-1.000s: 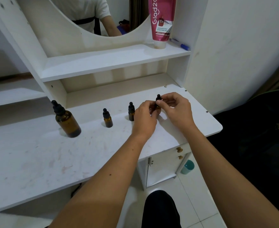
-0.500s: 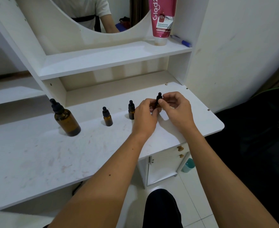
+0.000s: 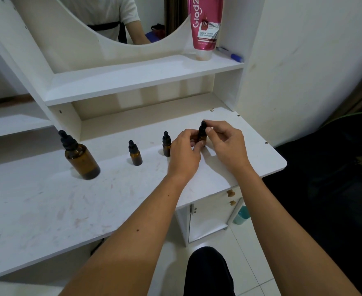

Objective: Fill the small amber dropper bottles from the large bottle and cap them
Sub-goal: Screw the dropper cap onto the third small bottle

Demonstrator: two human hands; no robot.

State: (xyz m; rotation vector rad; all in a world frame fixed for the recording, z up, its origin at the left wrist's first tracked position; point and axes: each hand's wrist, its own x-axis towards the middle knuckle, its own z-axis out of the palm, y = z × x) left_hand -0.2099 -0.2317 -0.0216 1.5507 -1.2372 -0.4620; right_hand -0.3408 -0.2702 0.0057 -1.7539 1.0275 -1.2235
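Note:
Three small amber dropper bottles stand in a row on the white vanity top (image 3: 47, 206). My left hand (image 3: 184, 154) grips the body of the rightmost small bottle (image 3: 202, 135). My right hand (image 3: 227, 144) pinches that bottle's black dropper cap (image 3: 203, 126) between thumb and fingers. The other small bottles, one in the middle (image 3: 166, 144) and one to the left (image 3: 135, 153), stand capped and untouched. The large amber bottle (image 3: 79, 158), black dropper cap on, stands at the far left of the row.
A pink lotion tube (image 3: 205, 26) and a blue pen (image 3: 231, 54) sit on the upper shelf under the mirror. The vanity's right edge lies just past my right hand. Below are cabinet doors with knobs (image 3: 231, 194) and a teal cup (image 3: 242, 214) on the floor.
My hands stay on the rightmost small bottle; the right fingers have shifted round its cap. The view has drifted slightly.

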